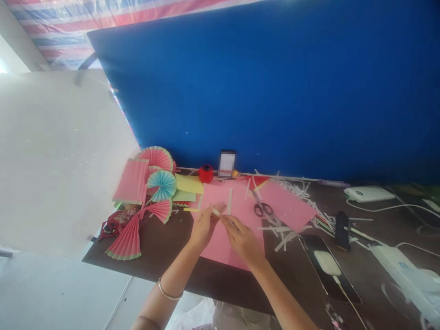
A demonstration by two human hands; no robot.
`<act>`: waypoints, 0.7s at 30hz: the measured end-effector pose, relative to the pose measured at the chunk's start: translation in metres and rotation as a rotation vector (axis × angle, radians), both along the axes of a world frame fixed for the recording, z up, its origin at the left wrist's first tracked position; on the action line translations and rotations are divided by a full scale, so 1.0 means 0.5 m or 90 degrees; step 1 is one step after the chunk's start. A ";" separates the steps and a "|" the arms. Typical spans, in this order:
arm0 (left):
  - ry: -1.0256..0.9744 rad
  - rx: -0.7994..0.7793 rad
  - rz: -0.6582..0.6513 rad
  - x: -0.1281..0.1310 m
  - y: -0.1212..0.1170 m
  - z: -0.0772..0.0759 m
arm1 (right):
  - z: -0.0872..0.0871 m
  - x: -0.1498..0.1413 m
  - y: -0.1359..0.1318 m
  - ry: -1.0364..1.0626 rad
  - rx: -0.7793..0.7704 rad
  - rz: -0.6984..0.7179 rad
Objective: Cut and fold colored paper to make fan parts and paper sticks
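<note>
My left hand (pixel 202 228) and my right hand (pixel 243 239) meet over a large pink sheet of paper (pixel 216 251), fingers pinched together. Between the fingertips is a narrow white strip (pixel 216 212); its exact kind is too small to tell. A pale strip (pixel 230 200) lies on the sheet just beyond my hands. To the left of my left hand, a thin yellow strip (pixel 191 210) pokes out. Dark-handled scissors (pixel 263 210) rest right of my hands, by a second pink sheet (pixel 287 206).
Folded paper fans (pixel 127 236), a blue one (pixel 161 185) among them, crowd the left. A red round object (pixel 205 174) stands at the back. White paper scraps (pixel 285 239), a phone (pixel 319 247) and a power strip (pixel 402 270) with cables occupy the right. A blue panel (pixel 268 91) rises behind.
</note>
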State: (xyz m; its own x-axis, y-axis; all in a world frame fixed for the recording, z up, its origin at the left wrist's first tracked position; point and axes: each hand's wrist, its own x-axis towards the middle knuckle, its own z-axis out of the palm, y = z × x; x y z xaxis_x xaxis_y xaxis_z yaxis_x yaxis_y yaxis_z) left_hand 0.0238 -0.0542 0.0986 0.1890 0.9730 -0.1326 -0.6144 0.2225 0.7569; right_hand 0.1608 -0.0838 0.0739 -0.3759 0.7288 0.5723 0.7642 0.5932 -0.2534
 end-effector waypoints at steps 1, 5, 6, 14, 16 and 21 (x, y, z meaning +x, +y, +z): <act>-0.009 -0.002 0.003 0.000 0.000 0.000 | 0.001 -0.001 0.000 -0.007 0.009 -0.002; -0.043 -0.013 0.010 -0.004 0.007 0.000 | 0.004 -0.003 0.000 0.000 0.027 0.002; -0.049 -0.015 0.012 -0.006 0.010 0.000 | 0.005 -0.003 0.000 0.004 0.029 0.002; -0.073 -0.023 0.031 -0.029 0.023 0.014 | 0.005 -0.002 -0.002 -0.001 0.035 0.013; -0.075 -0.025 0.037 -0.036 0.028 0.016 | 0.003 0.001 -0.002 -0.011 0.044 0.009; -0.101 -0.016 0.054 -0.064 0.046 0.014 | 0.009 0.015 -0.005 -0.021 0.062 0.025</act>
